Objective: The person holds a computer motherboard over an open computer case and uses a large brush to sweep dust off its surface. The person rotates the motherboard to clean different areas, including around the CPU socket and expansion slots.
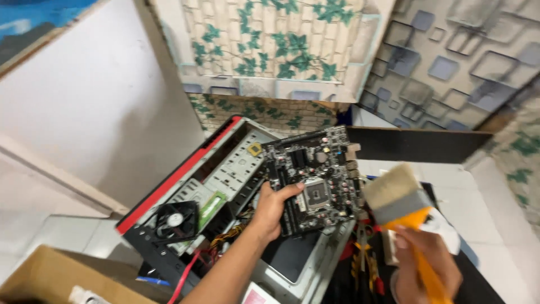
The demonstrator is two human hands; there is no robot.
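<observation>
A black computer board (315,177) is held up by the left hand (273,208), gripped at its edge, above the open computer case (225,174). So the board is already out of the case. A wide paintbrush (402,197) with an orange handle is gripped in the right hand (424,264), just beside the board. The bristles are not yet touching it. A small black fan (175,219) is seen lying in the case.

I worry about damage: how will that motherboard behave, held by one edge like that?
The motherboard looks stiff, staying flat in the left hand. Probably light, since one hand lifts it. Its exposed small parts seem fragile.
</observation>
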